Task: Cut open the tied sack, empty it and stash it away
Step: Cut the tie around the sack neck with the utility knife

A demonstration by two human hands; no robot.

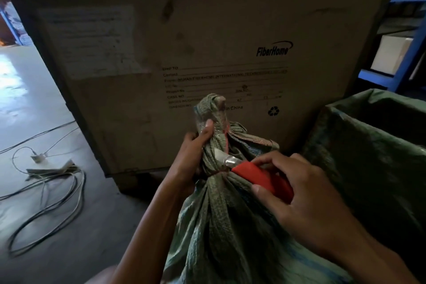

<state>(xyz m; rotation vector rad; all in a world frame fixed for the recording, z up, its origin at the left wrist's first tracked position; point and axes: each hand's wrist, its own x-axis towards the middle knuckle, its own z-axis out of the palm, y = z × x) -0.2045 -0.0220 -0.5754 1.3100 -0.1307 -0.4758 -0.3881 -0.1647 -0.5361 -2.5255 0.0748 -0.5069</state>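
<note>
A green woven sack (221, 226) stands upright in front of me, its neck gathered and tied with a reddish string (227, 140). My left hand (196, 145) grips the bunched neck just above the tie, thumb pressed on the fabric. My right hand (297, 189) holds a red utility knife (260, 177). The knife's short blade (219, 154) lies against the sack's neck right beside the string. The sack's contents are hidden.
A large FiberHome cardboard crate (207, 41) stands right behind the sack. A bin lined with green sheeting (368, 145) is at the right, with blue shelving (391, 76) behind it. Loose cables (46, 203) and a scrap of cardboard (50, 166) lie on the concrete floor at left.
</note>
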